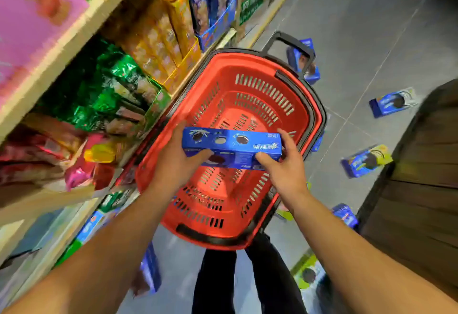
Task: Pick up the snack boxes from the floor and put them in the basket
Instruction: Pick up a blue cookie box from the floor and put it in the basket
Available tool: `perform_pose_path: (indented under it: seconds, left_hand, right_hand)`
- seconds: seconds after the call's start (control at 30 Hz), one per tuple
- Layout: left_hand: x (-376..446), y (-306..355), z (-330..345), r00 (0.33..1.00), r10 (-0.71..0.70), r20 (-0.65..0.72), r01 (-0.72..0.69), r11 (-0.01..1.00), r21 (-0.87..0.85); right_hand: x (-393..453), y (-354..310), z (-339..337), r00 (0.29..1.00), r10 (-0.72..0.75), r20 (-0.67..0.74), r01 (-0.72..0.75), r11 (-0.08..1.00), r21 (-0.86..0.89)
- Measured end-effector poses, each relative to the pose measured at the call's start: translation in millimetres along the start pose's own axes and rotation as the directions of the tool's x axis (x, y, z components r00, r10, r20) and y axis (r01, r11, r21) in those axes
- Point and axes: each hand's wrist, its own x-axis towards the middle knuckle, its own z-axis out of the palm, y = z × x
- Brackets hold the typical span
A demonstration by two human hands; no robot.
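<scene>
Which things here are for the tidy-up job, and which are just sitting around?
For the job:
- blue snack box, held over the basket by the left hand and right hand
- red basket, nothing inside
- boxes on the floor

Just sitting around:
- green packets and yellow packs on the shelves
- dark wooden unit
</scene>
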Motion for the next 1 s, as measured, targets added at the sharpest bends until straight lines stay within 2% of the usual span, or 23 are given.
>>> perform_pose_path:
  seconds: [0.07, 0.27, 0.4, 0.67, 0.83, 0.93, 1.0]
  left_hand:
    - [45.1, -34.6, 26.5, 0.999, -0.018, 0.027, 0.018, 1.000, 0.011]
    - [144.2, -109.8, 103.5, 0.998, 0.059, 0.013, -0.060, 0.984, 0.165]
    - [200.1, -148.5, 158.7, 0.992, 0.122, 0.031, -0.125, 0.984, 0.127]
    - [282.6, -181.1, 227.5, 0.957, 0.284, 0.051, -0.288, 0.951, 0.108]
    - [319.3, -189.8, 262.3, 0.932, 0.359, 0.056, -0.363, 0.919, 0.155]
    - [328.6, -183.5, 281.0, 0.890, 0.455, 0.003, -0.450, 0.879, 0.158]
    - [321.9, -179.6, 287.1, 0.889, 0.458, -0.026, -0.449, 0.880, 0.157]
  right_hand:
    - [40.6, 37.1, 25.5, 0.999, 0.049, -0.023, -0.050, 0.999, -0.010]
    - [147.0, 131.8, 84.8, 0.980, 0.165, -0.116, -0.170, 0.985, -0.034]
    - [203.4, 187.5, 101.2, 0.962, 0.201, -0.185, -0.228, 0.964, -0.136]
    - [290.4, 241.1, 119.1, 0.915, 0.216, -0.341, -0.330, 0.886, -0.325]
    - [330.3, 265.4, 123.2, 0.883, 0.209, -0.421, -0.355, 0.883, -0.306]
    - [343.9, 268.2, 124.2, 0.913, 0.159, -0.375, -0.283, 0.910, -0.303]
    - [340.4, 267.0, 121.2, 0.933, 0.135, -0.333, -0.254, 0.903, -0.347]
